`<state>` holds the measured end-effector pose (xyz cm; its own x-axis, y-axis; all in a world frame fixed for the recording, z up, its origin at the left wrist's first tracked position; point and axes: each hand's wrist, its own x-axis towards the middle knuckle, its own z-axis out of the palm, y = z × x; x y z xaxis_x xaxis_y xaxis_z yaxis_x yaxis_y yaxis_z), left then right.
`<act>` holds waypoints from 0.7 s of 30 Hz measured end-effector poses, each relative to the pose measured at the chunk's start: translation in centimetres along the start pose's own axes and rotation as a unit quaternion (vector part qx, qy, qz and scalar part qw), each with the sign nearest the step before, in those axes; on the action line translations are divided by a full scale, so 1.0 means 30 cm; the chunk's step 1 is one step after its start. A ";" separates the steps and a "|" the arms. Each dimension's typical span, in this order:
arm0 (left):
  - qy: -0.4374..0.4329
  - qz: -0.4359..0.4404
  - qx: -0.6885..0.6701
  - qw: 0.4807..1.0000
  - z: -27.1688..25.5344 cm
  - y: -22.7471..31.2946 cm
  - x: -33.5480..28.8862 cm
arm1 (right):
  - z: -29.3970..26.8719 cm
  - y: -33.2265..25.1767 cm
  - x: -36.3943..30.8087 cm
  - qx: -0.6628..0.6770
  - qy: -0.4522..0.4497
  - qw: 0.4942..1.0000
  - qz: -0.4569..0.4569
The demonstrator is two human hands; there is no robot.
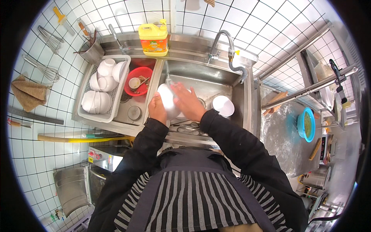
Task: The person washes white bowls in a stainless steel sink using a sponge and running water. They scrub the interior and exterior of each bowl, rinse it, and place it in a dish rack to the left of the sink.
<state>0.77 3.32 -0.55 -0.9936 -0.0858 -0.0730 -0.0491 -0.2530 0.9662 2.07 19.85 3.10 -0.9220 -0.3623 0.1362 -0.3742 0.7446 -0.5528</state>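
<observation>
The left hand (157,108) pinched a white bowl (165,94) at eight o'clock, above the sink (201,77); the right hand (189,103) spread across its three-o'clock side. Rubbing seemed in hand; the next move likely called for a steady, turning grip.

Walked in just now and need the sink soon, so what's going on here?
The person's left hand grips a white bowl over the sink's right compartment; the right hand, fingers outstretched, is flat against it or just over it. Another white bowl sits to the right, with cutlery along the near side. More white bowls fill a rack on the left, and a red basin stands in the left compartment.
</observation>
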 end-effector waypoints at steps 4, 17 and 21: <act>0.038 -0.061 -0.019 0.997 -0.007 -0.003 0.026 | 0.039 -0.083 -0.067 -0.106 0.029 0.986 -0.124; 0.042 -0.211 -0.275 0.937 -0.014 0.065 0.027 | 0.073 0.060 -0.089 0.162 0.108 0.980 0.039; 0.043 -0.147 -0.106 0.982 -0.002 0.033 0.012 | -0.027 0.041 -0.035 0.090 0.065 0.994 -0.019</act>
<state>0.38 2.98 0.35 -0.9267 -0.0583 -0.3713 -0.3019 -0.4729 0.8278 2.49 21.59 2.96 -0.9169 -0.3035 0.2592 -0.3964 0.6158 -0.6810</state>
